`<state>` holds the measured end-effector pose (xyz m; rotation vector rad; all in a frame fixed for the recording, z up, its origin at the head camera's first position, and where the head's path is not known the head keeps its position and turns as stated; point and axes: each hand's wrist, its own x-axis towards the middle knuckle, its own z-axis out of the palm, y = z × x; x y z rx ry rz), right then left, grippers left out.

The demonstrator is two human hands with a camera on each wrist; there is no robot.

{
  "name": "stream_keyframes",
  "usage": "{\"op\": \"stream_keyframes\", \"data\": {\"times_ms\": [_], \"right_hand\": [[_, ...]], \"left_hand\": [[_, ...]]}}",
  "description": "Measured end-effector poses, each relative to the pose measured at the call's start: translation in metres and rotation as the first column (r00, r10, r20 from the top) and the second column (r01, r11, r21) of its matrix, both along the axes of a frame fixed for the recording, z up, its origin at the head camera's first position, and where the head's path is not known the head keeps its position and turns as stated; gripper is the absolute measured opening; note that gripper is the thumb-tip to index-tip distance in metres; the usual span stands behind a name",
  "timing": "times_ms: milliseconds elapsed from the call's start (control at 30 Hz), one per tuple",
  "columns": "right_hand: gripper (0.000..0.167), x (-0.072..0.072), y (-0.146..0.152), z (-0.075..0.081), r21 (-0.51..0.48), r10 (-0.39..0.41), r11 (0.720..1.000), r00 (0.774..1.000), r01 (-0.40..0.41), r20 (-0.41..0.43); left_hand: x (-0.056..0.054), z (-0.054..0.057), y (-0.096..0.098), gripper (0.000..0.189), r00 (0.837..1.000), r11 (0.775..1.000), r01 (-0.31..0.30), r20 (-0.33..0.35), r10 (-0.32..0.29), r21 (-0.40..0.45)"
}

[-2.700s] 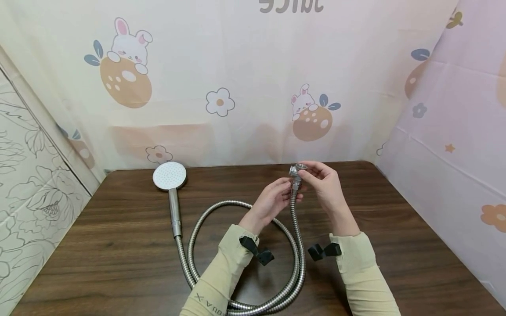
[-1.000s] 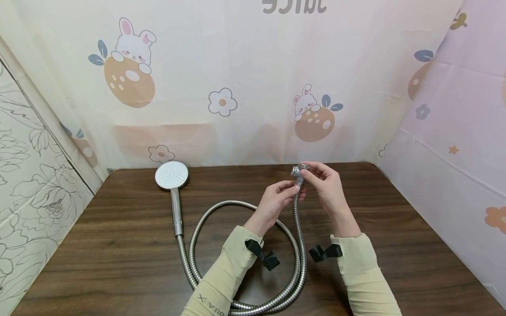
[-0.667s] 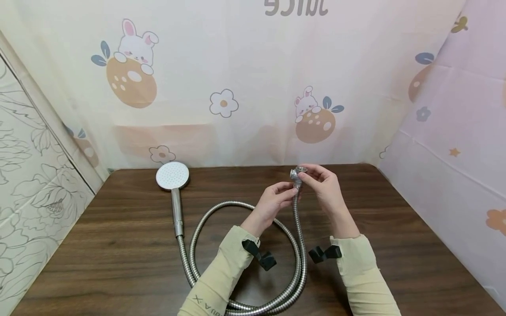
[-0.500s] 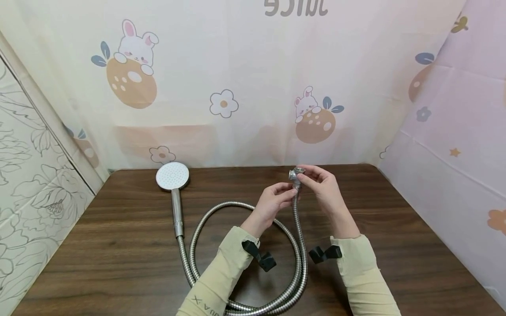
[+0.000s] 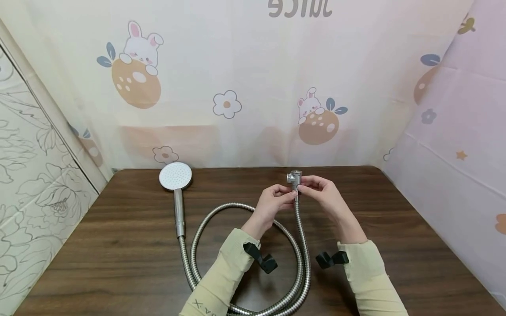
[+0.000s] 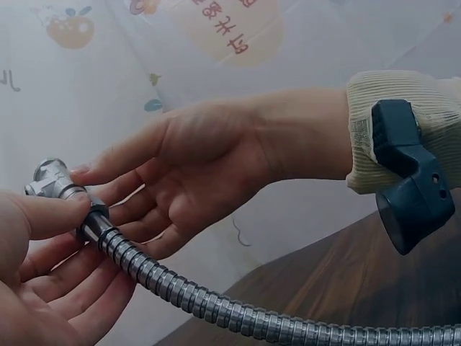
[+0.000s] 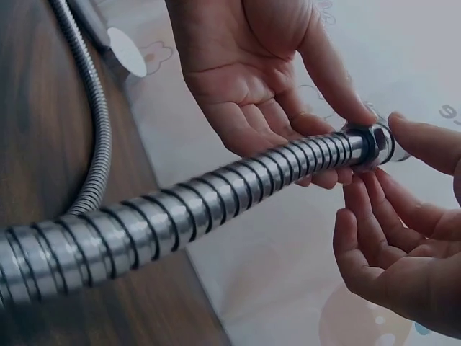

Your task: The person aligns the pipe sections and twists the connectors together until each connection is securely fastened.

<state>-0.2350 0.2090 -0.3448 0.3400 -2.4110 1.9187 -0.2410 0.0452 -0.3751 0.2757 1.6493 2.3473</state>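
A chrome T-shaped pipe fitting (image 5: 294, 177) stands upright on the end of a flexible metal shower hose (image 5: 302, 228). My left hand (image 5: 269, 205) pinches the hose's end nut (image 6: 99, 207) just below the fitting, its thumb on the near side. With thumb and fingertips, my right hand (image 5: 328, 198) grips the lower part of the fitting, close above the left thumb; its other fingers curl loosely in the right wrist view. Both hands are raised over the far part of the table. The fingers partly cover the joint between nut and fitting.
To the left lies a shower head (image 5: 175, 176) with a white face and grey handle, joined to the other hose end. The hose loops across the dark wooden table (image 5: 118, 245). A printed curtain (image 5: 253, 87) hangs behind the table's far edge.
My right hand has slid from the fitting's upper body down to its lower part. The fitting is more upright and slightly lower, its top now uncovered. The left hand stays at the hose end.
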Motion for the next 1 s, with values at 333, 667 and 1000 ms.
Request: {"op": "stream_keyframes", "data": {"times_ms": [333, 667, 1000], "right_hand": [[0.037, -0.002, -0.002, -0.006, 0.024, -0.044, 0.999, 0.999, 0.044, -0.002], [0.039, -0.011, -0.002, -0.017, 0.036, -0.06, 0.998, 0.998, 0.059, 0.02], [0.043, -0.02, 0.002, -0.028, 0.075, -0.11, 0.992, 0.991, 0.104, 0.077]], "left_hand": [[0.0, -0.007, 0.005, 0.023, 0.999, 0.999, -0.025, 0.022, 0.024, 0.046], [-0.001, -0.013, 0.014, 0.022, 0.992, 0.993, -0.083, 0.097, 0.075, 0.082], [0.001, -0.025, 0.016, 0.025, 0.99, 0.998, -0.042, 0.136, 0.036, 0.04]]}}
